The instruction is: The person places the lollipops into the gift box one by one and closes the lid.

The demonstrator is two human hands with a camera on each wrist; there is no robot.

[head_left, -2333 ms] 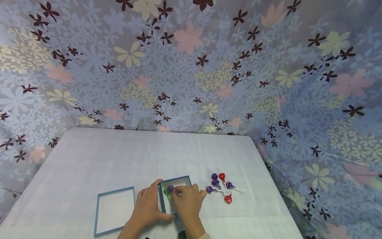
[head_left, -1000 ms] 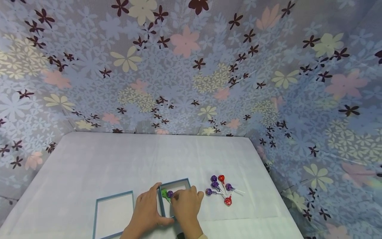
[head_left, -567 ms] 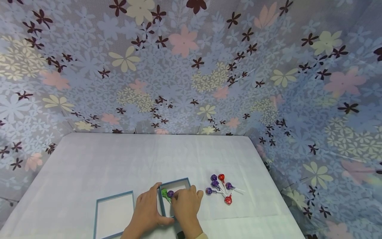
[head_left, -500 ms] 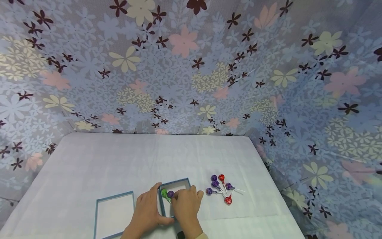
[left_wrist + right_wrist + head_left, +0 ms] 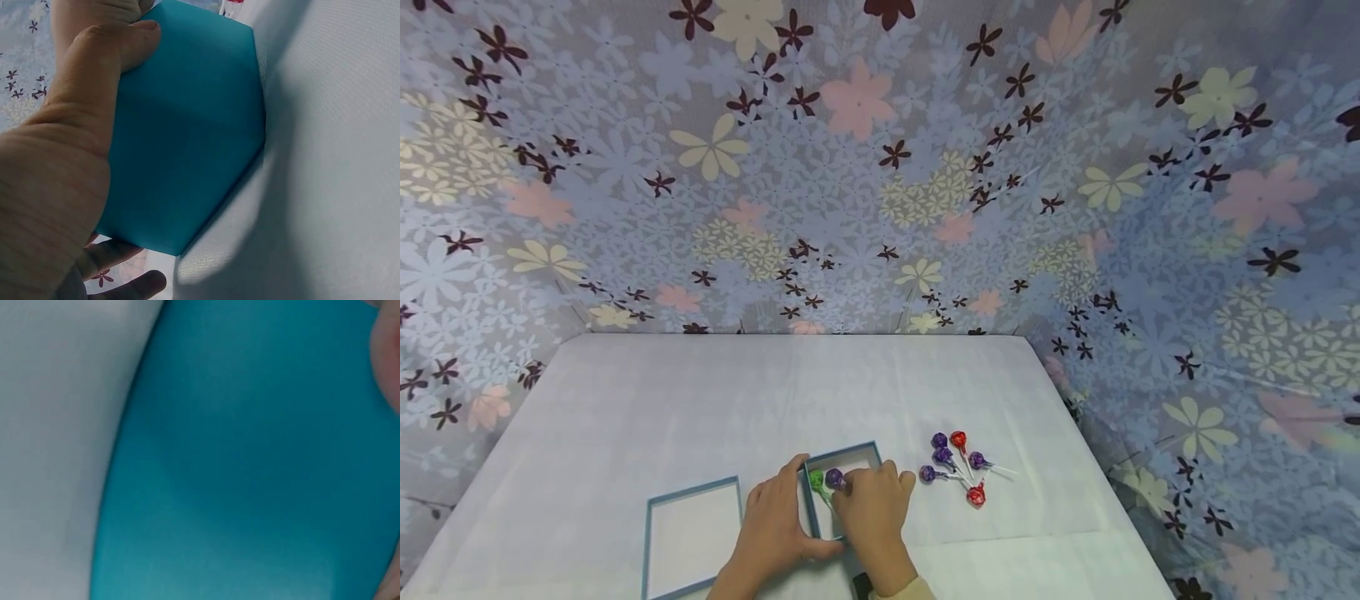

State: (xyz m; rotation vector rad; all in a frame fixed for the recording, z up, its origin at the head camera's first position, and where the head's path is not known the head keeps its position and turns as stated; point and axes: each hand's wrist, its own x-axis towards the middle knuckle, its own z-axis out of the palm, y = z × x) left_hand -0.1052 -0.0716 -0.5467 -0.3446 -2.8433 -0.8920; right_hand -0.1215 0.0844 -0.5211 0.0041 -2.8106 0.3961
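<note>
Floral drapes enclosing white table [image 5: 700, 400], left hand [image 5: 772, 533] curling round teal box [image 5: 842, 457] wall, right hand [image 5: 872, 518] fingers pinching purple lollipop [image 5: 833, 477] inside, green lollipop [image 5: 816, 479] lying beside.

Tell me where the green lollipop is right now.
In the head view, the green lollipop lies inside the blue box at its left wall, beside a purple lollipop, between the left hand and right hand.
</note>
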